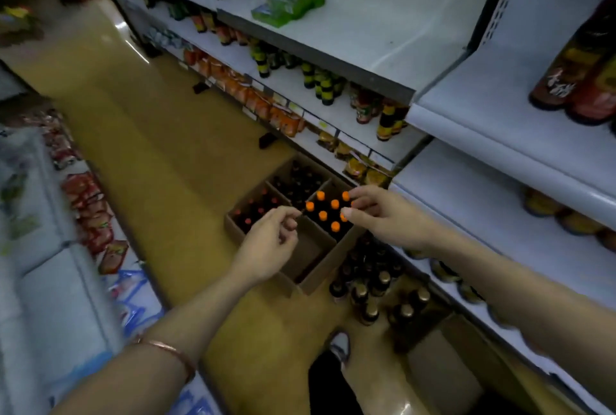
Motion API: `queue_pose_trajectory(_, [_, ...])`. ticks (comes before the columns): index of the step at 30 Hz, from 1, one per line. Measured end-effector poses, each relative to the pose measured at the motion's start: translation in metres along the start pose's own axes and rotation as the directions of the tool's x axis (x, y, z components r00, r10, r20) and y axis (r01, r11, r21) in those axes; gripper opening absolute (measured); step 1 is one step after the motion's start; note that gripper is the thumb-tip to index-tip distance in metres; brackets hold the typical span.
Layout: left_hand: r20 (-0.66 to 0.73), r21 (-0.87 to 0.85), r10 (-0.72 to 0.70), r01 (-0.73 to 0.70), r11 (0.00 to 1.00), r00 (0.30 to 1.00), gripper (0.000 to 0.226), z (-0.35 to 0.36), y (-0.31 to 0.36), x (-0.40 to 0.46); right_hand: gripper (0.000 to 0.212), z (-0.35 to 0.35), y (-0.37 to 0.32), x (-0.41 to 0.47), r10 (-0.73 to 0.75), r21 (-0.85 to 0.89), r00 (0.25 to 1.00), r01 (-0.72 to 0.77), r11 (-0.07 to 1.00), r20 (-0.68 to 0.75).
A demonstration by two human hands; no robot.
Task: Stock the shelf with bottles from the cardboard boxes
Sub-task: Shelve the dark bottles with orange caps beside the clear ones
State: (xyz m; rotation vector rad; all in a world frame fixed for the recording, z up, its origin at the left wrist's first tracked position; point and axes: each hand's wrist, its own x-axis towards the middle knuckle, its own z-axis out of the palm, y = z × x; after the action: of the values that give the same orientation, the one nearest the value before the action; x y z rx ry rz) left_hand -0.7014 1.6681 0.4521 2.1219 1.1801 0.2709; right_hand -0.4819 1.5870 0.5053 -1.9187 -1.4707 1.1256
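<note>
In a dim shop aisle, a person reaches both bare arms down toward open cardboard boxes (320, 258) standing on the yellow floor (160, 161) at the foot of a white shelf unit (483, 201). The right hand (386, 218) hovers over the orange-capped bottles (322, 215) in the nearest box, fingers and thumb spread around the caps at the box's right edge; whether they already pinch one cannot be told from this angle. The left hand (270, 241) hangs loosely curled above the box's bare compartment, holding nothing. Two further boxes just behind look largely full: one of red-capped bottles (256, 211), one of dark-capped bottles (300, 186). A cluster of dark, gold-capped bottles (376, 284) stands loose on the floor just beside the boxes, against the base of the shelving. The shelves directly ahead are mostly bare: the upper one (383, 24) carries only a green shrink-wrapped pack (290, 3), while a few dark labelled bottles (580, 74) stand at far right. Stocked sauce bottles (325, 84) line the shelving farther down the aisle. By the look of it, the job is in its early stages: part of one box has been emptied, but most bottles remain boxed or on the floor, and wide stretches of shelf await filling.
</note>
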Motion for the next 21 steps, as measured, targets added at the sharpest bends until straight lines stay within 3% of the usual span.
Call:
queue_pose_trajectory(8, [0.083,0.049,-0.097,0.093,0.994,0.992,0.027,-0.007,-0.055,0.125,0.052,0.013,0.027,0.138,0.13,0.131,0.991,-0.127,0.983,-0.017])
queue_pose_trajectory(16, [0.411,0.081,-0.152,0.13,0.988,0.899,0.034,0.033,-0.096,0.199,0.054,0.045,0.089,0.188,0.334,0.19,0.941,-0.319,0.929,-0.053])
queue_pose_trajectory(21, [0.45,0.022,-0.031,0.024,0.999,0.893,0.032,0.062,-0.123,0.263,0.054,0.068,0.108,0.226,0.434,0.265,0.893,-0.393,0.881,-0.12])
